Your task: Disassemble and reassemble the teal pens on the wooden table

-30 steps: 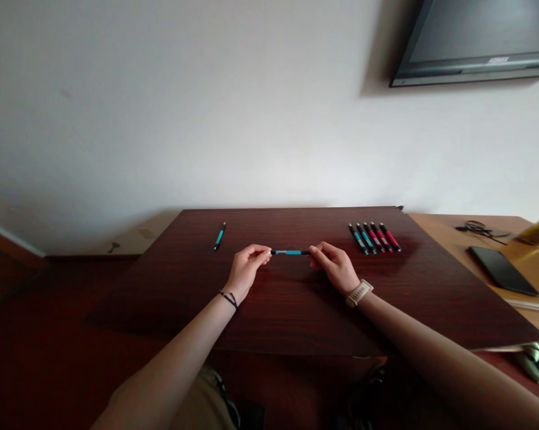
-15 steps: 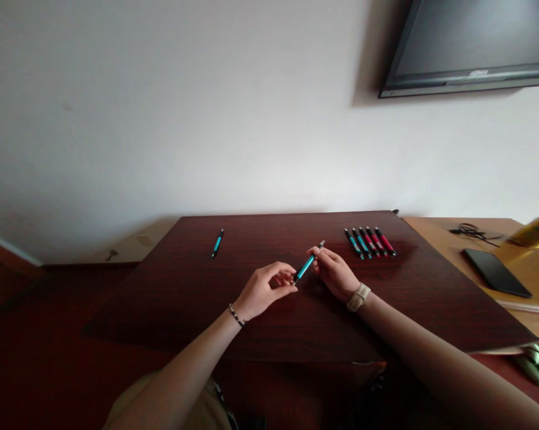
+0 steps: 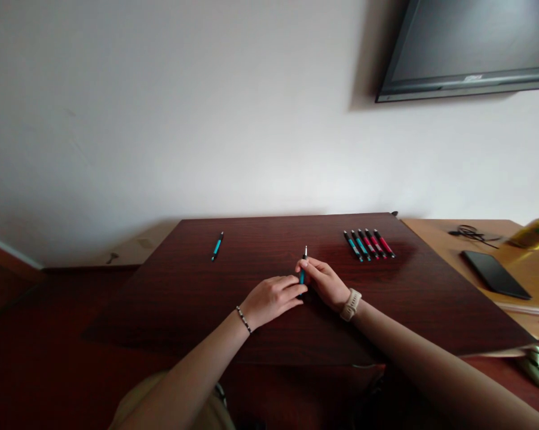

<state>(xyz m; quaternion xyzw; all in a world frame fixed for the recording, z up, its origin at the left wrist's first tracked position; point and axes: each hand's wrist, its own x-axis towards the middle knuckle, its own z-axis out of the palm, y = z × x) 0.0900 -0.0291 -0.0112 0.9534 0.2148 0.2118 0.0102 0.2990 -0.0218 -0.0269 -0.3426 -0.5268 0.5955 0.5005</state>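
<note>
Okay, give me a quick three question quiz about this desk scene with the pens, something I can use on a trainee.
1. True or false: both hands hold the teal pen.
2. How many pens lie in the row of pens at the far right of the dark table?
3. Which side of the table holds the lone teal pen: A far left, B far right, C near edge?

Key:
1. True: left hand and right hand meet on it, tip pointing away from the person.
2. Five: two teal, three red.
3. A.

arms: bare, no sleeves | my left wrist: thin beaded bracelet | my right wrist: beige watch, strap | lap: khaki cloth
</note>
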